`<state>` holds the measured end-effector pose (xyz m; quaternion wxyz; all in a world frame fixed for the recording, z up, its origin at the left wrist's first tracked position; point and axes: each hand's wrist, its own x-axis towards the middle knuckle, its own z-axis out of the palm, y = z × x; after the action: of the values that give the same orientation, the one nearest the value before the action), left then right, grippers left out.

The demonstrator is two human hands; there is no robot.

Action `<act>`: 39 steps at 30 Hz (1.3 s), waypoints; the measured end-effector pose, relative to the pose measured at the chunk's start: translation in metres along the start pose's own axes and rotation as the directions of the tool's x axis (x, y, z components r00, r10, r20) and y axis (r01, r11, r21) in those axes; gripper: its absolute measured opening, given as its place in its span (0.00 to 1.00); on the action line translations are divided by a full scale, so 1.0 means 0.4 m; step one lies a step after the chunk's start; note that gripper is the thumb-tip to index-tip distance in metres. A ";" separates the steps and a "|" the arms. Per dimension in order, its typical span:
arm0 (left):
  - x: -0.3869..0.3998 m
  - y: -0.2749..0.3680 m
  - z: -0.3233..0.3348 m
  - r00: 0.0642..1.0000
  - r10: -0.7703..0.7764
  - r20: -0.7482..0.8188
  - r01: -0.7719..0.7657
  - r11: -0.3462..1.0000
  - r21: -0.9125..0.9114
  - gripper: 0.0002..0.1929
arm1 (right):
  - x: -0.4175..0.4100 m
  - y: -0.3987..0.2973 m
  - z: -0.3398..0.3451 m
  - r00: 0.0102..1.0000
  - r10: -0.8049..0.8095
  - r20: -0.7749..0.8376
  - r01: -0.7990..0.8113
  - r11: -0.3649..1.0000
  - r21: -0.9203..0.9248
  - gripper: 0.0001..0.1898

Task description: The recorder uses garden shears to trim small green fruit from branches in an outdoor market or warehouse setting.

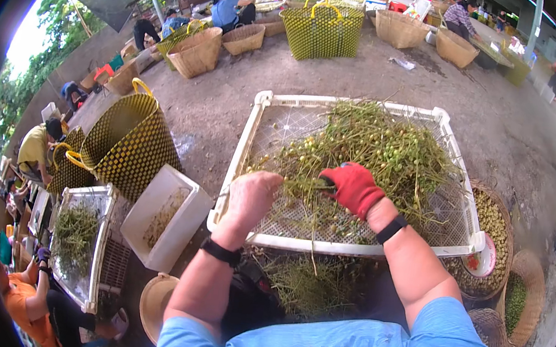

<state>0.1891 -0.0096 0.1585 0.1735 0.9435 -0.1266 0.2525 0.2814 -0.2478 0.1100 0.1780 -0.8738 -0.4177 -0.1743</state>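
Note:
My left hand (253, 197), bare with a black wristband, is closed on the end of some thin green-brown stems over the front left of a white mesh tray (281, 242). My right hand (355, 189), in a red glove, grips the same stems a little to the right; a dark object, not clear what, shows at its fingers. Behind and right of my hands, a heap of stems with small round green-yellow fruits (388, 144) lies on the tray. Loose fruits and bits lie about it.
Left of the tray are a white foam box (166, 217) and a yellow-black woven basket (129, 142). At the right stands a basket of pale round fruits (494, 216) with a bowl (482, 258). A co-worker (36, 295) sits at another tray, lower left. Cut stems (312, 284) lie below my tray.

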 end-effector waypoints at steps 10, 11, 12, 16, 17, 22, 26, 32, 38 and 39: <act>0.011 -0.215 -0.019 0.889 -0.457 0.037 0.450 0.854 -0.261 0.07 | -0.022 0.041 -0.073 0.936 0.338 -0.099 -0.330 0.940 0.084 0.28; 0.005 -0.229 0.009 0.866 -0.491 0.094 0.488 0.789 -0.374 0.07 | -0.014 0.020 -0.080 0.946 0.311 -0.091 -0.305 0.950 0.073 0.29; 0.010 -0.217 0.032 0.844 -0.513 0.157 0.518 0.705 -0.484 0.07 | -0.013 0.012 -0.081 0.954 0.288 -0.083 -0.284 0.957 0.055 0.31; 0.025 -0.212 0.069 0.769 -0.574 0.281 0.610 0.529 -0.590 0.08 | 0.010 -0.030 -0.050 0.943 0.170 -0.285 -0.112 0.972 0.208 0.31; 0.031 -0.207 0.068 0.773 -0.552 0.314 0.609 0.506 -0.610 0.08 | 0.020 -0.040 -0.043 0.929 0.239 -0.281 -0.135 0.929 0.343 0.32; 0.044 -0.135 0.068 0.810 -0.454 0.371 0.580 0.529 -0.620 0.09 | 0.053 -0.053 0.023 0.878 0.468 -0.103 -0.183 0.528 0.830 0.34; 0.050 -0.105 0.061 0.827 -0.351 0.440 0.558 0.610 -0.562 0.07 | 0.059 -0.022 0.071 0.888 0.452 0.082 -0.222 0.266 0.938 0.19; 0.055 -0.139 0.043 0.867 -0.362 0.343 0.494 0.715 -0.495 0.05 | 0.059 -0.065 -0.010 0.907 0.400 0.134 -0.422 0.868 0.263 0.09; 0.071 -0.197 0.062 0.860 -0.401 0.315 0.506 0.746 -0.433 0.08 | 0.070 -0.027 -0.015 0.669 0.651 0.359 -0.562 0.127 0.817 0.08; 0.062 -0.240 0.063 0.868 -0.404 0.287 0.492 0.777 -0.394 0.09 | 0.067 -0.009 -0.022 0.630 0.667 0.399 -0.499 -0.046 0.865 0.08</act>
<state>0.2521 0.0639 0.1256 0.4317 0.8981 0.0314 0.0776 0.2929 -0.2319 0.1306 0.7378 -0.6607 -0.0055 0.1380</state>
